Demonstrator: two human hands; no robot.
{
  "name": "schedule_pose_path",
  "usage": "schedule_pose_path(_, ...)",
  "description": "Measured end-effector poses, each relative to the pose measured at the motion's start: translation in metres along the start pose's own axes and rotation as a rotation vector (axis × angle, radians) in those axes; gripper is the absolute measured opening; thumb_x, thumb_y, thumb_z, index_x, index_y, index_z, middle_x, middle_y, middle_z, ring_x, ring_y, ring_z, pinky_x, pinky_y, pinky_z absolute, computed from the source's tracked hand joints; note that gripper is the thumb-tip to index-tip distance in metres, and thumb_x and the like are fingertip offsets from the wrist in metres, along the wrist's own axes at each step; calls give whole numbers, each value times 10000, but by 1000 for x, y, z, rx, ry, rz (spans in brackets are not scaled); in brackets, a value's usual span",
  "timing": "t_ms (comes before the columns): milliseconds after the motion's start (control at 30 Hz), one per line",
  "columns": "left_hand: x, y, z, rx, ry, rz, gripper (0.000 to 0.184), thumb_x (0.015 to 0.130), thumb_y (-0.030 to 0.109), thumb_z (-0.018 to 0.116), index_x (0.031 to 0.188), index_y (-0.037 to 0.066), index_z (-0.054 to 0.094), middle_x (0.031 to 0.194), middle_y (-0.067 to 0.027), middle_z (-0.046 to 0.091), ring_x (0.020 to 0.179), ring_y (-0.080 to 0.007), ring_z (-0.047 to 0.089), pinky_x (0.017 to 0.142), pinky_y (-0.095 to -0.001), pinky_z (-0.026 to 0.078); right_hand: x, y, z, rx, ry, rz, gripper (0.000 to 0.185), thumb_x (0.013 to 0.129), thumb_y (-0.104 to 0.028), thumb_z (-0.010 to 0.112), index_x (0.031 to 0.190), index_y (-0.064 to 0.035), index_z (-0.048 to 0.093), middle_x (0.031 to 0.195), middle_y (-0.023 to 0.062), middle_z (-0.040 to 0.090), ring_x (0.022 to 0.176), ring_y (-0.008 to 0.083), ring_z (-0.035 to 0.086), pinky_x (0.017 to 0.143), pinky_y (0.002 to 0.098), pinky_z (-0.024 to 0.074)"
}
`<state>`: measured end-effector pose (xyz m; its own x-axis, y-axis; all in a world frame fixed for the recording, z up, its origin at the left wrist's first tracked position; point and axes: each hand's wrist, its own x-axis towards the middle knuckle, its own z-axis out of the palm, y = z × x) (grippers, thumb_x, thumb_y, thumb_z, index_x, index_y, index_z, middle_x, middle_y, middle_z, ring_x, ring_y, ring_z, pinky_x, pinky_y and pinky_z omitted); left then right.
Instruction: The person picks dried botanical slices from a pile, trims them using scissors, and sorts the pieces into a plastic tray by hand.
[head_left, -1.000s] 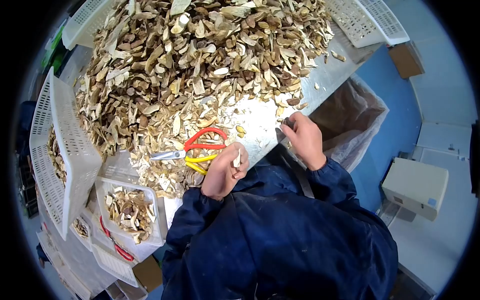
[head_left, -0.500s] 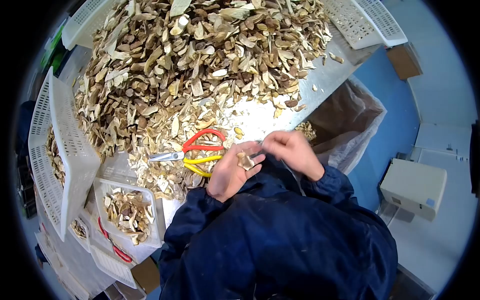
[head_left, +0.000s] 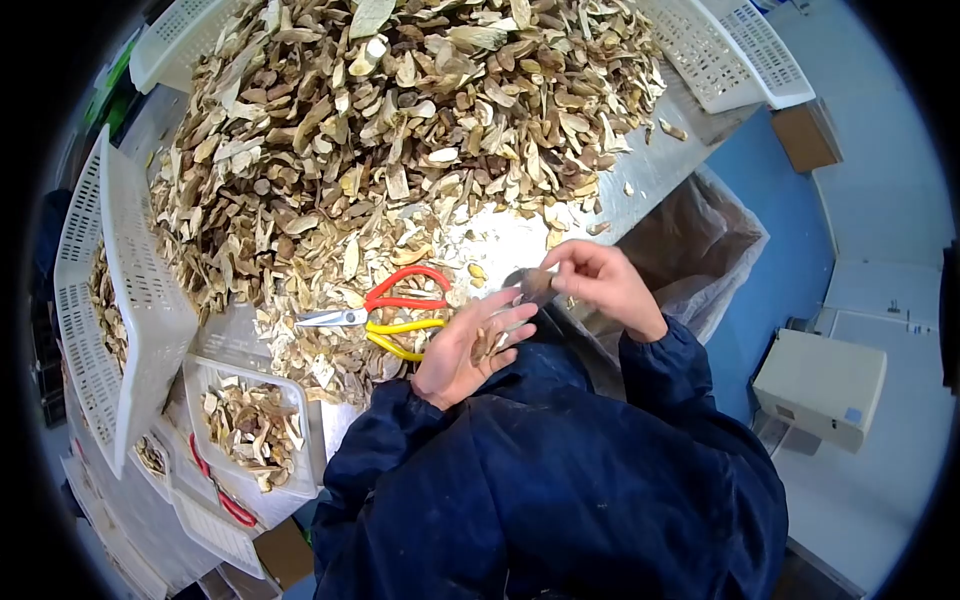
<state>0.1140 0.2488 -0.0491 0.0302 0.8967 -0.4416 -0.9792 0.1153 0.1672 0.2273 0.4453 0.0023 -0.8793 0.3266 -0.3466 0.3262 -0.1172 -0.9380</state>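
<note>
My left hand [head_left: 472,348] is palm up with the fingers spread, and a small brown dried mushroom piece [head_left: 487,343] lies on it. My right hand [head_left: 608,288] pinches a darker, blurred mushroom slice [head_left: 537,286] between thumb and fingers, just beyond the left fingertips. Beside my left hand, snips with one red and one yellow handle [head_left: 408,287] lie with blades pointing left. They rest on small mushroom scraps [head_left: 310,355]. A large heap of dried mushroom slices [head_left: 400,130] covers the table ahead.
A white perforated basket [head_left: 150,330] leans at left, another [head_left: 735,55] stands at far right. A white tray of mushroom pieces [head_left: 250,430] sits near red-handled snips [head_left: 222,485]. A bag-lined bin [head_left: 715,250] is at right below the metal table edge [head_left: 660,165].
My right hand has moved right and up, away from the left, and a dark slice now shows in its fingers. My left fingers have spread wider. The red-and-yellow snips stay put.
</note>
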Motion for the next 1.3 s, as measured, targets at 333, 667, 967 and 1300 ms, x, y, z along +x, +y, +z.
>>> schedule_pose_path(333,6,-13,-34,-144,-124,-36,387,1006,364,344,1094,42,539,1078,-94,555,983,-203,543,810,-323,489,53,45,-8,-1086,606,-164,165,792,-176,641,870,-32,618,788,122,591,711,302,599,614,393,468)
schedule_pose_path(667,7,-14,-29,-161,-30,-4,324,988,328,404,1122,56,519,1042,-72,561,957,-192,537,814,-324,468,60,49,0,-882,454,-310,96,747,-68,610,793,-29,535,750,119,564,693,291,575,611,383,459)
schedule_pose_path(967,7,-12,-29,-191,-47,21,434,995,377,367,1261,50,472,1139,-86,561,1022,-207,540,871,-344,466,50,34,7,-346,352,-176,113,791,-39,617,841,-31,517,691,-32,488,678,50,468,596,221,391)
schedule_pose_path(1300,6,-12,-29,-190,-14,-12,372,989,305,420,1233,40,514,1126,-74,580,1023,-197,575,854,-347,504,35,24,5,-764,345,-210,245,755,-42,647,999,-39,631,897,97,564,783,225,581,675,303,461)
